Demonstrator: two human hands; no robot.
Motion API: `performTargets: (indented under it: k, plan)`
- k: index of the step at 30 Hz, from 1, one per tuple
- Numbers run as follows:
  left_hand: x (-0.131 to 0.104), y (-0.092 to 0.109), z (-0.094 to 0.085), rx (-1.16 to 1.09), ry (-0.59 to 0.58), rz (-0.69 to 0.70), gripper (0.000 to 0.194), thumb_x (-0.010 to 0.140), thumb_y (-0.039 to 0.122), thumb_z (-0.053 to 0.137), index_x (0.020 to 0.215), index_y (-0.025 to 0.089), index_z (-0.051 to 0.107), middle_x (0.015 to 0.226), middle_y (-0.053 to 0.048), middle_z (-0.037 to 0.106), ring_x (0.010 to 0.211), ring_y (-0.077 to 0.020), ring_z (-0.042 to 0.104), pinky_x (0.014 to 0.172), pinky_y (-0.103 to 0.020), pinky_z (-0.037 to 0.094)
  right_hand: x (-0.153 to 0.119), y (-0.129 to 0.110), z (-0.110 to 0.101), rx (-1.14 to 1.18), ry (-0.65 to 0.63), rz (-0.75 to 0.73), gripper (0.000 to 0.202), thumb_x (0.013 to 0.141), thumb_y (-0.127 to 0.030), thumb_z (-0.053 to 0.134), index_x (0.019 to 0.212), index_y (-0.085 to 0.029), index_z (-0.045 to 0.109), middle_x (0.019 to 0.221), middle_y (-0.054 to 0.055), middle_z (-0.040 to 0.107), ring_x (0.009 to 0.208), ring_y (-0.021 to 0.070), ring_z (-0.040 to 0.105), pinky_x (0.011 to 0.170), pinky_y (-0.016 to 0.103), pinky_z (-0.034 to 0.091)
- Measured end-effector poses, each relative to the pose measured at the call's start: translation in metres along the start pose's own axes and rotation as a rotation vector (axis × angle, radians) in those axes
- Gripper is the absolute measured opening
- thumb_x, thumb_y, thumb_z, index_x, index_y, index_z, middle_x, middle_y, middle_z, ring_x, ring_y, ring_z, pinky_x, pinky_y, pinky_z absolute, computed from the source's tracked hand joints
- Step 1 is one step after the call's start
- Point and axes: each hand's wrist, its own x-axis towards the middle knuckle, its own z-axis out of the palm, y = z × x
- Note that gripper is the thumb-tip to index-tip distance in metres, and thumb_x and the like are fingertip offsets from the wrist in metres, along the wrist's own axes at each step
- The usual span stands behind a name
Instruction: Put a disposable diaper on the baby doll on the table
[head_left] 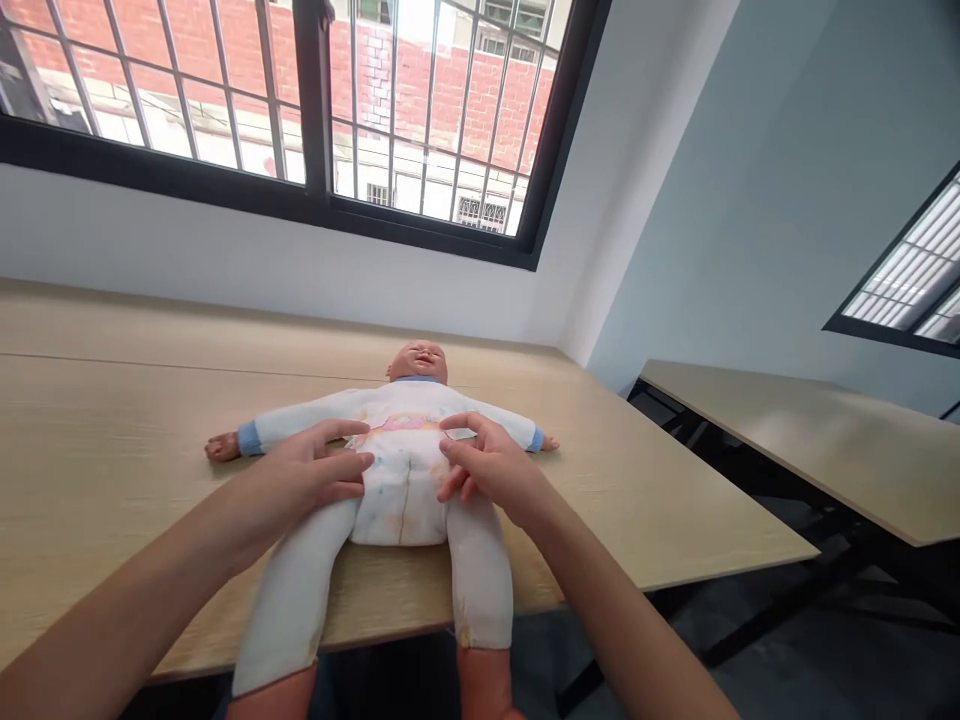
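A baby doll (405,500) in a white suit with blue cuffs lies on its back on the wooden table (150,400), head toward the window and lower legs over the front edge. At the left side of its waist is my left hand (319,465), fingers apart at the cloth. My right hand (484,465) is at the other side of the waist, its thumb and forefinger bent round the edge of the suit's top. Whether it grips a bit of cloth there is too small to tell.
Behind the table is a white wall with a dark-framed, barred window (319,190). A second wooden table (787,420) on dark metal legs stands at the right, with a gap between the two tables. Another window (922,270) is on the right wall.
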Motion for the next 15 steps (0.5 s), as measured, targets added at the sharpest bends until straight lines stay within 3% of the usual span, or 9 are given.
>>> performTargets:
  k: [3,7,11,15]
  plan:
    - [-0.003,0.001,-0.012,-0.125,-0.039,-0.028,0.056,0.077,0.034,0.083,0.127,0.022,0.060,0.120,-0.010,0.075,0.121,-0.0252,0.067,0.099,-0.028,0.059,-0.003,-0.002,-0.011,0.013,-0.006,0.008,0.031,0.094,-0.032,0.064,0.119,-0.018,0.055,0.074,0.003,0.072,0.066,0.0155,0.073,0.050,0.018,0.048]
    - [-0.004,0.000,-0.024,-0.173,0.056,-0.041,0.054,0.074,0.032,0.087,0.122,0.024,0.063,0.121,-0.009,0.076,0.122,-0.0247,0.067,0.096,-0.024,0.061,-0.010,-0.005,-0.020,0.054,0.083,0.011,0.024,0.092,-0.030,0.066,0.111,-0.017,0.057,0.098,0.008,0.075,0.074,0.0136,0.074,0.058,0.019,0.053]
    - [-0.003,0.003,-0.012,-0.234,-0.009,-0.018,0.054,0.072,0.028,0.087,0.121,0.023,0.063,0.119,-0.011,0.076,0.120,-0.0249,0.069,0.100,-0.028,0.059,-0.010,-0.006,-0.011,0.063,-0.024,0.015,0.026,0.092,-0.030,0.066,0.113,-0.017,0.057,0.075,0.001,0.068,0.072,0.0156,0.074,0.055,0.018,0.051]
    - [-0.012,0.006,-0.008,-0.060,-0.018,-0.041,0.055,0.074,0.039,0.086,0.122,0.024,0.064,0.115,-0.010,0.076,0.119,-0.0288,0.069,0.099,-0.034,0.059,-0.025,-0.007,-0.004,-0.023,0.006,-0.015,0.033,0.090,-0.033,0.067,0.117,-0.018,0.053,0.068,-0.003,0.063,0.062,0.0148,0.071,0.049,0.019,0.047]
